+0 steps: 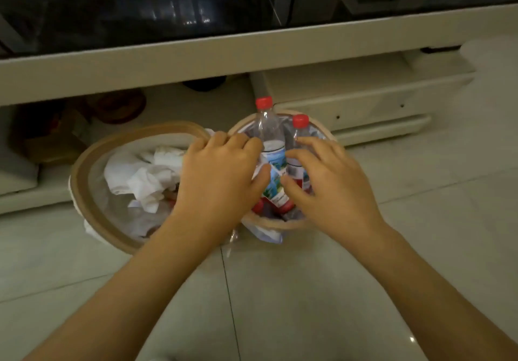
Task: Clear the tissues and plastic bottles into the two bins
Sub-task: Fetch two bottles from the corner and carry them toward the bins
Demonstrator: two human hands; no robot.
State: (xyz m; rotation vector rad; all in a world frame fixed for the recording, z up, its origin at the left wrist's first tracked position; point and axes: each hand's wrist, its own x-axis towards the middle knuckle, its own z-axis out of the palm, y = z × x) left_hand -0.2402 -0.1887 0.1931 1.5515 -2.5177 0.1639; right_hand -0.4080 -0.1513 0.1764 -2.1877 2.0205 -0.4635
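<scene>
Two round tan-rimmed bins stand side by side on the floor. The left bin holds a heap of crumpled white tissues. In the right bin, two clear plastic bottles with red caps stand upright among other bottles lower down. My left hand wraps the left side of the taller bottle, thumb on its label. My right hand curls around the shorter bottle. Both hands hide much of the right bin's inside.
A low cream cabinet with a dark glass front runs across the back, and its drawer unit sits just behind the right bin. Brown boxes lie under the shelf at the left. Pale glossy floor tiles stretch toward me.
</scene>
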